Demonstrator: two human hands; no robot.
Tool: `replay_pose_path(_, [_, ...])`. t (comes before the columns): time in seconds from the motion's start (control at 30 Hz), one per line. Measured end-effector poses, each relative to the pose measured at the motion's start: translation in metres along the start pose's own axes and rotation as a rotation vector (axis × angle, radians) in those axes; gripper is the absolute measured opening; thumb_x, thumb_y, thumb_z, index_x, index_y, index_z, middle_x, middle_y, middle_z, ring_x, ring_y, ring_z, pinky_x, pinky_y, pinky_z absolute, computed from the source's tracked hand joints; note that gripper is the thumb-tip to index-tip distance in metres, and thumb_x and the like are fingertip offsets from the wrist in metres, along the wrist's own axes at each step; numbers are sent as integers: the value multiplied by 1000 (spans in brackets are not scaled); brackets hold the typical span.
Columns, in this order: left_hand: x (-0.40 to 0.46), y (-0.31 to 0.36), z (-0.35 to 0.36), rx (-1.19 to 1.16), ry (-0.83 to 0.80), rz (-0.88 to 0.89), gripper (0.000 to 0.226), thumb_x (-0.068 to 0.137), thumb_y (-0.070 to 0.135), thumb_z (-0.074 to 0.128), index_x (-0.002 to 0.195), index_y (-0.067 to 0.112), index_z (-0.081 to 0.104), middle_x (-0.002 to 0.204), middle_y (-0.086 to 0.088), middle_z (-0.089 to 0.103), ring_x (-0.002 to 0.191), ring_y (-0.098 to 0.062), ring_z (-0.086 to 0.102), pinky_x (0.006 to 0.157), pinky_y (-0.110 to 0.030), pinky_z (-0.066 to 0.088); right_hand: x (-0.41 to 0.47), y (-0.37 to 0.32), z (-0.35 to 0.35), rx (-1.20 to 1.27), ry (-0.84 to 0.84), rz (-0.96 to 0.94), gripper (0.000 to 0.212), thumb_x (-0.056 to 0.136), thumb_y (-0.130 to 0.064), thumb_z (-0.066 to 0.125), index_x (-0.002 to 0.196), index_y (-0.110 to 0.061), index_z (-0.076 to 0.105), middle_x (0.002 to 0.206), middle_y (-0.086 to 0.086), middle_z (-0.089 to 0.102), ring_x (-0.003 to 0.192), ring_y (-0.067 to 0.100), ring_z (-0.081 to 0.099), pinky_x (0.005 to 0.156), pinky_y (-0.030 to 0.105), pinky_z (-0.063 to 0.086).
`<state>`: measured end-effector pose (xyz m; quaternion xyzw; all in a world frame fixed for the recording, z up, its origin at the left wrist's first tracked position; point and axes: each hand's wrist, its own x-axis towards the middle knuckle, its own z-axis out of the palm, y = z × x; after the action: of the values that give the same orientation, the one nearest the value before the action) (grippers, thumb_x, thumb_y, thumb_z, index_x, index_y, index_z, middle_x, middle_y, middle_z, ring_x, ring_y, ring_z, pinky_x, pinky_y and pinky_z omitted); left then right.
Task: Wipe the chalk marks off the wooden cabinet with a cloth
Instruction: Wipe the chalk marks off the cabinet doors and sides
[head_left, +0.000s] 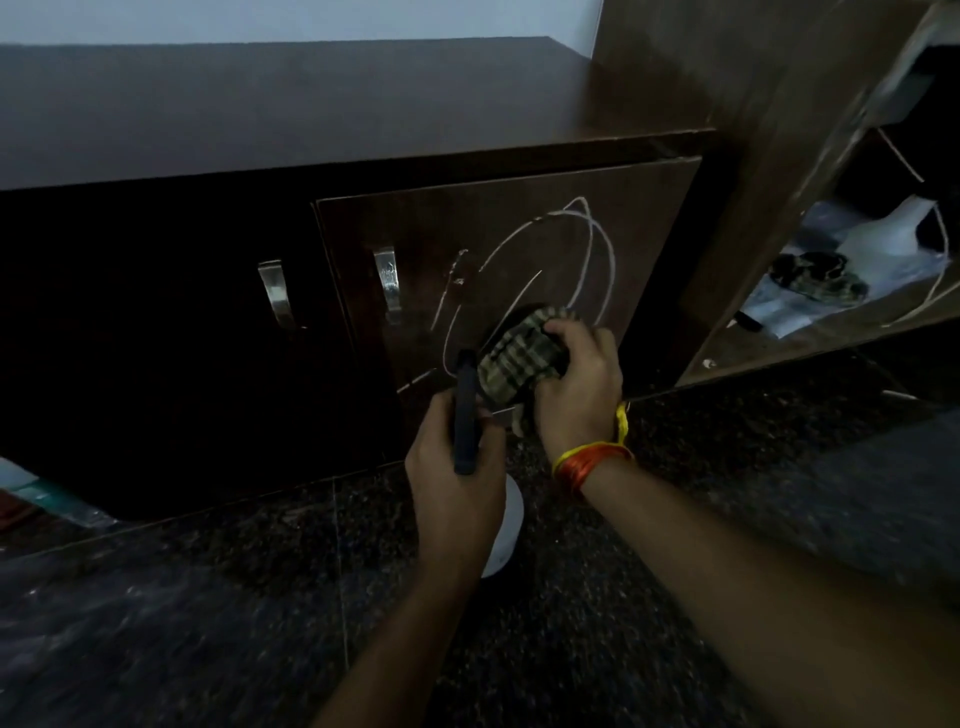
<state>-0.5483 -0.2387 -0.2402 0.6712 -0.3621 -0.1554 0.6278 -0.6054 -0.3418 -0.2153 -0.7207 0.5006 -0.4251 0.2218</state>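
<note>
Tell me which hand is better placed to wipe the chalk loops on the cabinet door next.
Right hand: it grips the checked cloth against the door just below the chalk loops. The left hand holds a spray bottle.

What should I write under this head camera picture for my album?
Right hand presses a checked cloth on the chalk loops while the left hand grips a spray bottle.

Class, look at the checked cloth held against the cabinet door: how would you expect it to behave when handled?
The checked cloth is probably floppy: it bunches in folds under the right hand. It likely weighs little, since fingers alone hold it against the door. It seems unlikely to slip.
</note>
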Motion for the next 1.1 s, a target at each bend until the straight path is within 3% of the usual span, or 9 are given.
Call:
replay_pose_path(0.2, [1,-1,17,50,64,-22,17,97,15,53,86,28,51,68,-3,43,59,-25,40,56,-34,33,12,11,-19,-19,-59,-129,56,68,15,50,116,-12,59,116,10,49,101,23,52,85,21,41])
replay_pose_path(0.3, [1,6,34,55,120,-73,21,97,12,52,84,28,50,67,-9,43,59,-31,40,55,-41,33,14,25,-22,11,-76,-117,55,70,14,52,117,-13,59,119,10,48,103,26,53,88,30,48])
replay_pose_path(0.47, [-9,23,48,83,168,-138,30,95,0,52,79,25,49,64,-13,41,60,-35,40,53,-37,32,10,36,-27,112,-50,6,51,71,16,52,114,-11,61,119,11,49,110,28,53,94,33,47])
replay_pose_path(0.6, [-17,30,57,71,135,-175,23,95,7,55,80,23,51,68,-16,45,61,-35,42,56,-43,34,11,39,-32,153,-10,70,50,70,17,51,111,-9,62,120,13,51,113,32,53,97,41,48])
replay_pose_path(0.7, [-17,21,64,58,114,-87,20,93,19,55,82,36,52,67,-6,46,57,-23,43,52,-30,34,20,49,-29,111,-26,-1,54,66,19,50,111,-7,62,118,15,52,108,32,54,93,31,46])
replay_pose_path(0.77, [-20,14,71,47,90,-56,6,89,30,52,83,31,52,66,0,43,56,-19,39,54,-25,30,32,60,-32,53,-31,-28,55,64,18,49,112,-7,62,118,17,51,106,32,54,90,25,41])
replay_pose_path(0.87, [-26,10,77,23,71,-33,23,85,40,47,81,17,49,66,-4,39,58,-26,35,57,-35,28,42,68,-44,-9,-52,-56,55,67,17,47,114,-9,61,121,15,50,107,30,53,88,20,38])
replay_pose_path(1.0, [-32,8,78,3,10,-58,14,90,28,51,86,15,52,68,-12,41,59,-32,35,58,-40,29,44,69,-55,-48,-56,-84,55,69,18,48,115,-9,61,121,15,50,107,30,52,88,20,37])
replay_pose_path(1.1, [-32,7,79,-6,-5,-72,20,87,38,49,84,18,53,65,-8,41,55,-23,36,56,-38,32,39,73,-55,-36,-52,-67,55,68,19,48,114,-8,61,118,15,50,104,30,53,88,21,38])
